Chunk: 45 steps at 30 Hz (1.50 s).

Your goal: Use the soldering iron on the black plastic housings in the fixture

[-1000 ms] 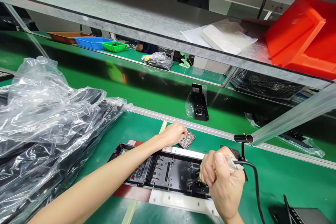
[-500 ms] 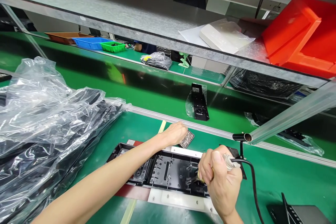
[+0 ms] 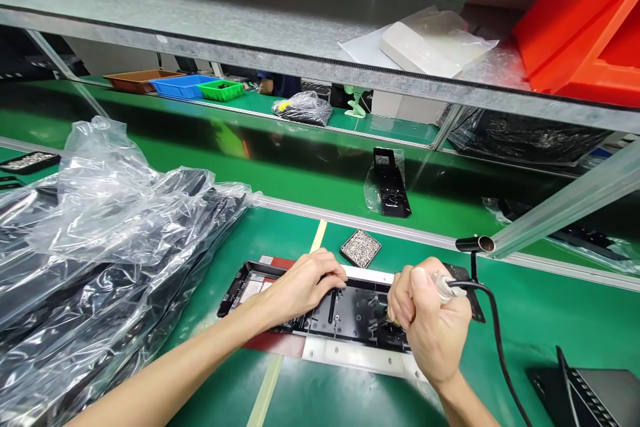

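Clear plastic bags (image 3: pixel 100 227) heaped over black parts, left | bagged black bracket (image 3: pixel 390 183) on green conveyor (image 3: pixel 280 167) | brown, blue and green trays (image 3: pixel 180 85) beyond | red bin (image 3: pixel 585 27) and white block (image 3: pixel 415 50) on steel shelf (image 3: pixel 200 13)

— What's the right hand (image 3: pixel 433 330) doing?
— It's fisted around a corded screwdriver (image 3: pixel 443 287), tip down on the black panel (image 3: pixel 350 310).
— And the left hand (image 3: pixel 303 287)?
— Flat on that panel, near its left half. A small tray of screws (image 3: pixel 361 248) sits just beyond, on the green counter (image 3: pixel 550 327).
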Motion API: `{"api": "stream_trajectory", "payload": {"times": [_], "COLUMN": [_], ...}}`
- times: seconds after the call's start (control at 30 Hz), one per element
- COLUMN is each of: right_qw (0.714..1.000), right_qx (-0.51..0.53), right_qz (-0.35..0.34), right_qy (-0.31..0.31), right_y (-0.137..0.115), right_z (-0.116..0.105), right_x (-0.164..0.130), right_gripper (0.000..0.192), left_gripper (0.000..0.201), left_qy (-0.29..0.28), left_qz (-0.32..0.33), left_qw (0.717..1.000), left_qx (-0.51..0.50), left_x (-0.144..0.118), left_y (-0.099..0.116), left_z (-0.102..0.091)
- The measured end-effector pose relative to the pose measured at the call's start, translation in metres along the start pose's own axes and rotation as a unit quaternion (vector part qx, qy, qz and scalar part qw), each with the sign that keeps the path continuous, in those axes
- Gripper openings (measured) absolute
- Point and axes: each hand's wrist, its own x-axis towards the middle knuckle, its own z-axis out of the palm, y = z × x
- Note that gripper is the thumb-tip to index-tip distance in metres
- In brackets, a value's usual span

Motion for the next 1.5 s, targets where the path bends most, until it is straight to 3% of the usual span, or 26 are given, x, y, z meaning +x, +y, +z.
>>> {"api": "stream_trajectory", "payload": {"times": [0.13, 0.37, 0.63, 0.87, 1.5], "right_qw": [1.000, 1.000, 1.000, 1.000, 1.000], "right_qx": [-0.002, 0.008, 0.011, 0.010, 0.014], "right_qz": [-0.004, -0.002, 0.001, -0.001, -0.004], "right_qy": [0.000, -0.005, -0.001, -0.001, -0.004], "right_y": [-0.001, 0.000, 0.000, 0.000, 0.001], "right_z": [0.000, 0.000, 0.001, 0.001, 0.000], "right_x": [0.000, 0.002, 0.003, 0.003, 0.002], "right_gripper": [0.034, 0.033, 0.034, 0.034, 0.033], "left_gripper": [0.024, 0.021, 0.021, 0.030, 0.035], "left_qy": [-0.021, -0.033, 0.005, 0.013, 0.017], "left_qz": [0.066, 0.086, 0.137, 0.192, 0.191], "left_qw": [0.996, 0.994, 0.989, 0.970, 0.964], "left_qx": [0.048, 0.051, 0.052, 0.150, 0.184], "left_x": [-0.007, -0.007, -0.019, -0.030, -0.035], "left_y": [-0.008, -0.020, -0.021, -0.026, -0.032], "left_z": [0.010, 0.013, 0.012, 0.014, 0.018]}}
